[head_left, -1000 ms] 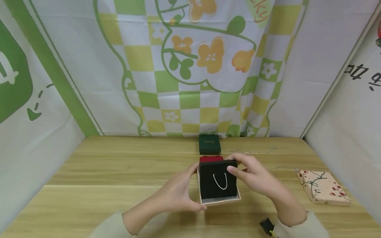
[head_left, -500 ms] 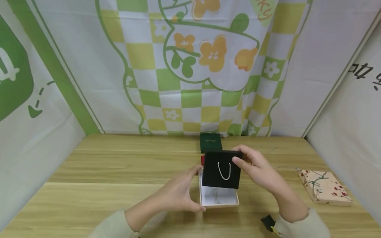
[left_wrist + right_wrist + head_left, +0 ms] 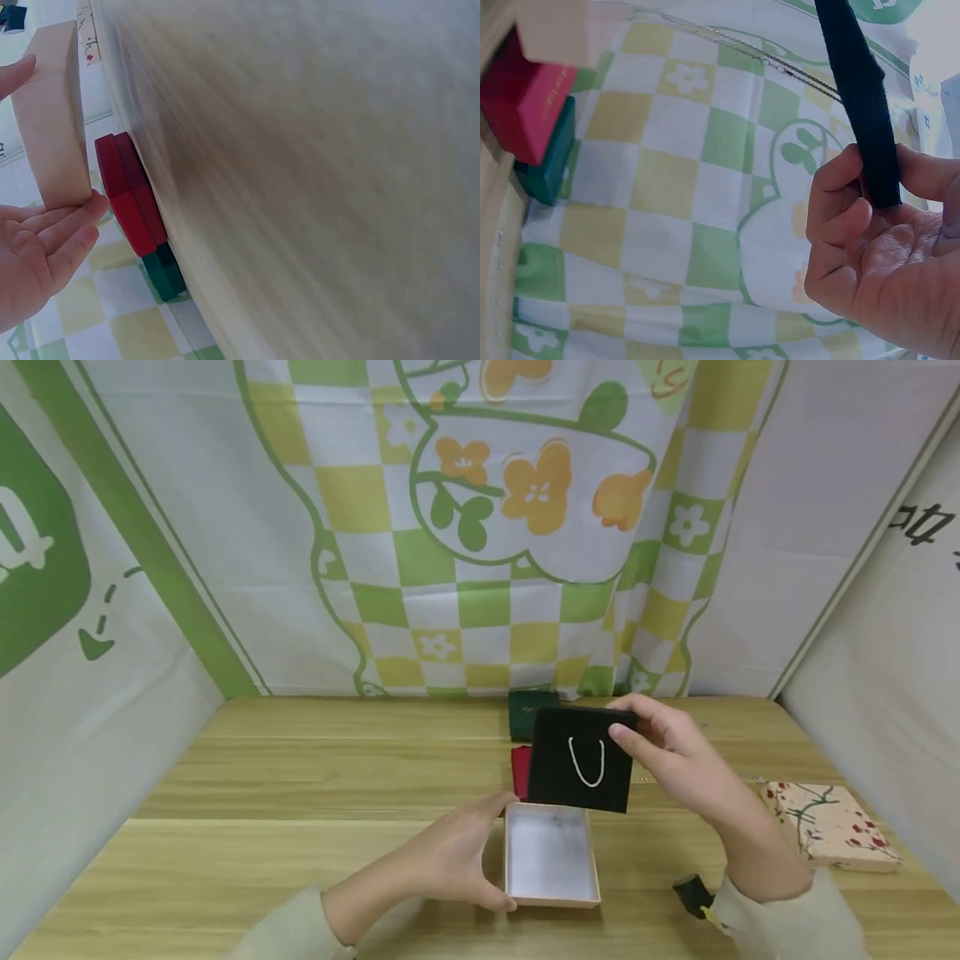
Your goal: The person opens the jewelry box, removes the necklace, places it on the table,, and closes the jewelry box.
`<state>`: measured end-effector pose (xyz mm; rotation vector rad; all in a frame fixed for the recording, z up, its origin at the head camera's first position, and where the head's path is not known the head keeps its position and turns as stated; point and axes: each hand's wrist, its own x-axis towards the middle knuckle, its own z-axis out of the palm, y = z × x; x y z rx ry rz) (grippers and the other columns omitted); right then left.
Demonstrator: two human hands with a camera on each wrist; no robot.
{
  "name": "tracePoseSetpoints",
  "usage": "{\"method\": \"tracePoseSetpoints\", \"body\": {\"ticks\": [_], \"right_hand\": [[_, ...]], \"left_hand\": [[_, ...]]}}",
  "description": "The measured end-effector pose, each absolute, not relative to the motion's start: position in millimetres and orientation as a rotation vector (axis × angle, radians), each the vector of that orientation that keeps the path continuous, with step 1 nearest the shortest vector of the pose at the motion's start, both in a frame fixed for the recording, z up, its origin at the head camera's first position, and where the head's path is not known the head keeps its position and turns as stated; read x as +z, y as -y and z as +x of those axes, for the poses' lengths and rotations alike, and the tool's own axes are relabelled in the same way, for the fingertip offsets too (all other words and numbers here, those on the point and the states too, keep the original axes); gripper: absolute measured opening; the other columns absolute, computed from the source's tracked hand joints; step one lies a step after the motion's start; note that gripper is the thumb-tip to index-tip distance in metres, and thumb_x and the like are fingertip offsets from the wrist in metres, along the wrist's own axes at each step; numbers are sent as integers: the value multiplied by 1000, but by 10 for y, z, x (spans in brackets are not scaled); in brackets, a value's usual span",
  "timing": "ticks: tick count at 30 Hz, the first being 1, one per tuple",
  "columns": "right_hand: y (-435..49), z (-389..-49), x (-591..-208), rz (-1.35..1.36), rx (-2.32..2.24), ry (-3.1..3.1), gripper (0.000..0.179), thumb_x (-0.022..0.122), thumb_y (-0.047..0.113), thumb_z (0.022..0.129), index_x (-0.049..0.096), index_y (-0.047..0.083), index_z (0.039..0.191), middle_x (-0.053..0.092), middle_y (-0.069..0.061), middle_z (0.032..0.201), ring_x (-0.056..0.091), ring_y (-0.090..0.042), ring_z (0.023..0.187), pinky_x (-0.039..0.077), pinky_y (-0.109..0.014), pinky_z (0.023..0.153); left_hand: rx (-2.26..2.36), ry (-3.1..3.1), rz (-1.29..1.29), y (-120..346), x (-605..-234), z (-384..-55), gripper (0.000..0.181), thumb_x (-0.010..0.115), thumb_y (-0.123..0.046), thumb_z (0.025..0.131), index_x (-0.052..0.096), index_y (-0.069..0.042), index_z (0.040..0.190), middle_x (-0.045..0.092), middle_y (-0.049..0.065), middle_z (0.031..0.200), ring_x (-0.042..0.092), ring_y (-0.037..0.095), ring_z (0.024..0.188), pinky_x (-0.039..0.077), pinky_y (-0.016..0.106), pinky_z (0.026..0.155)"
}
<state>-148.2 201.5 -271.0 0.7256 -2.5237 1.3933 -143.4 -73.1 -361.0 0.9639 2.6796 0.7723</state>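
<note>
My left hand (image 3: 442,860) grips a shallow cream box base (image 3: 553,902) at its left side, thumb at the front corner and fingers at the back corner. The box has a pale lining. My right hand (image 3: 686,764) pinches the upper right corner of a black jewelry insert pad (image 3: 555,768), raised tilted above the back of the box. A loop of silver chain (image 3: 584,780) shows on the pad's face. In the right wrist view, the pad (image 3: 866,105) is edge-on, and thin necklace strands (image 3: 739,49) run from behind it toward the cream box.
A red box (image 3: 521,768) and a dark green box (image 3: 522,717) stand behind, partly covered by the pad. At right lies a floral lid (image 3: 832,827). A small black object (image 3: 692,893) with a yellow cord is beside my right sleeve. A patterned cloth hangs behind the table.
My right hand has lifted the black insert pad out of the box, up and to the right, exposing the lining. My left hand keeps its grip on the box.
</note>
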Motion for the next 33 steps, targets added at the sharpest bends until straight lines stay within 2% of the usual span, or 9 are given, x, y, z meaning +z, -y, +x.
{"method": "tracePoseSetpoints", "body": {"ticks": [9,11,13,19,25,33], "right_hand": [[-2192,-1456,-2624,647,1284,2505,19,54,5,101,60,-1,118,42,3,72,38,-9,57,35,-27,53],[-2232,-1451,-2629,638,1273,2504,20,54,5,100,60,-1,119,40,4,70,37,-10,55,35,-28,51],[-2266,-1449,-2636,645,1269,2495,19,54,4,100,60,-1,118,45,5,74,38,-9,57,35,-28,52],[-2364,-1417,-2643,636,1253,2504,15,54,5,101,60,2,114,42,9,72,37,-9,55,34,-30,51],[-2473,-1386,-2671,605,1230,2514,16,54,5,101,59,3,115,40,6,71,38,-11,55,33,-31,50],[-2540,-1355,-2743,642,1254,2516,13,54,2,100,59,6,111,39,9,70,37,-11,55,32,-31,49]], "left_hand": [[747,-2653,996,775,-3669,-1455,105,92,-40,62,40,-5,146,60,6,134,59,22,122,48,41,105],[745,-2639,996,784,-3670,-1457,106,92,-41,62,39,-6,147,60,6,135,58,22,123,47,43,106],[741,-2622,991,791,-3671,-1454,107,91,-42,63,38,-6,148,59,6,136,56,23,125,45,44,108],[710,-2543,954,827,-3661,-1425,113,89,-47,67,30,-2,152,49,12,149,48,27,138,40,45,113],[686,-2538,948,835,-3665,-1420,109,88,-50,67,35,-1,149,54,8,142,50,22,131,43,44,110],[557,-2615,886,784,-3689,-1363,112,88,-57,64,37,-6,149,52,4,146,46,28,132,44,51,106]]}}
